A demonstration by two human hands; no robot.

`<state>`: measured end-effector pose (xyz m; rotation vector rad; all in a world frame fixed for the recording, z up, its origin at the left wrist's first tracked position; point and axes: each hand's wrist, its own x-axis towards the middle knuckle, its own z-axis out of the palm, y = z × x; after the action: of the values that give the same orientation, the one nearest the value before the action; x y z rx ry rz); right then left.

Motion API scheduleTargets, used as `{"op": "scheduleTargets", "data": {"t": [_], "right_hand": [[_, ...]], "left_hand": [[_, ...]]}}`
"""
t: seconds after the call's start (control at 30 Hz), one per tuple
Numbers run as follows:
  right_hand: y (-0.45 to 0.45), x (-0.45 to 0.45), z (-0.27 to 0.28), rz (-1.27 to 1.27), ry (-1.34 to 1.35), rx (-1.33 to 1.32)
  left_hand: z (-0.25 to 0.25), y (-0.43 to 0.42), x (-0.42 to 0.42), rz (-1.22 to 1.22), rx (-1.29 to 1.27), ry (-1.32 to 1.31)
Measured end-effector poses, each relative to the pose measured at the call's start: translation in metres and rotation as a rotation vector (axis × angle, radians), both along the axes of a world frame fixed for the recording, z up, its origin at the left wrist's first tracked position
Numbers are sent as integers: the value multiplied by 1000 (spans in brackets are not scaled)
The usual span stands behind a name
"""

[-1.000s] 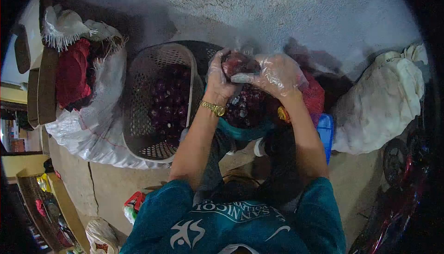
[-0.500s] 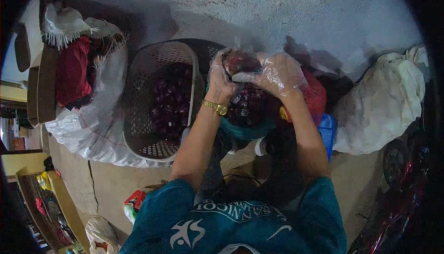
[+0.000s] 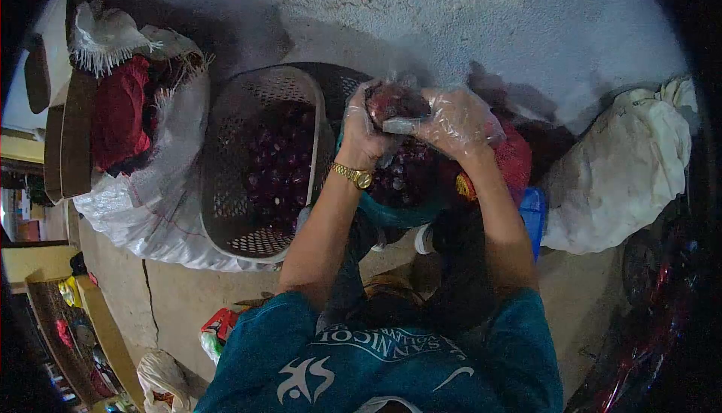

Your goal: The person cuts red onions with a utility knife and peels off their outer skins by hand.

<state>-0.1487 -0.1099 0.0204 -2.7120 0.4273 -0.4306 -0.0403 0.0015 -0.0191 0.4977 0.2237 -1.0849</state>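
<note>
Held up above the teal tub [image 3: 398, 216], toward its far side: one dark red onion [image 3: 395, 100] (so judged from colour and roundness, skin detail being blurred). Cupped around it from one side by the left hand [image 3: 359, 127], with fingers curled; gripped from the other by the right hand [image 3: 459, 121], in loose clear plastic, with thumb laid along the near side. Closed on the onion with both hands, then, neither spread. Cannot tell whether the pale strip by the thumb is plastic alone or something pinched.

For good handling, bear the weight in the left palm and leave the finer work to the right thumb. Draw the plastic snug (slack film is likely to slip on smooth skin). Hold low over the dark red heap [image 3: 402, 181] in the tub, to catch loose bits, and well apart from the mesh basket [image 3: 226, 138] alongside. Press evenly; avoid bruising.
</note>
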Motion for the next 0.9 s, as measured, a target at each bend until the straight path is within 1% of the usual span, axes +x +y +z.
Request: {"op": "scheduleTargets", "data": {"t": [0.03,0.07,0.13,0.27,0.33,0.37,0.43,0.47,0.53,0.63,0.77,0.83,0.9], "right_hand": [[0,1,0,15,21,72],[0,0,1,14,21,72],[3,-2,11,-24,113,111],[0,2,-7,-26,108,96],[5,3,-9,-62,100,127],[7,2,-7,-61,100,126],[16,1,9,-98,161,117],[18,1,9,-98,162,117],[20,3,6,-119,149,35],[21,4,-1,-114,82,36],[24,3,6,-101,49,7],[24,6,1,-156,161,14],[28,6,6,-166,191,38]], "left_hand": [[-2,0,1,-13,-22,16],[-4,0,1,-14,-22,16],[-1,1,-1,33,96,-62],[-2,-2,-3,76,111,-74],[-7,-1,-4,191,119,-158],[-9,-2,-4,192,119,-158],[-4,-1,-6,266,111,-119],[-4,-1,-5,266,111,-118],[-7,1,-3,206,27,-65],[-11,1,-4,269,54,-140],[-10,0,-3,259,68,-148],[-3,0,-8,325,132,-150],[-5,1,-3,295,125,-117]]}}
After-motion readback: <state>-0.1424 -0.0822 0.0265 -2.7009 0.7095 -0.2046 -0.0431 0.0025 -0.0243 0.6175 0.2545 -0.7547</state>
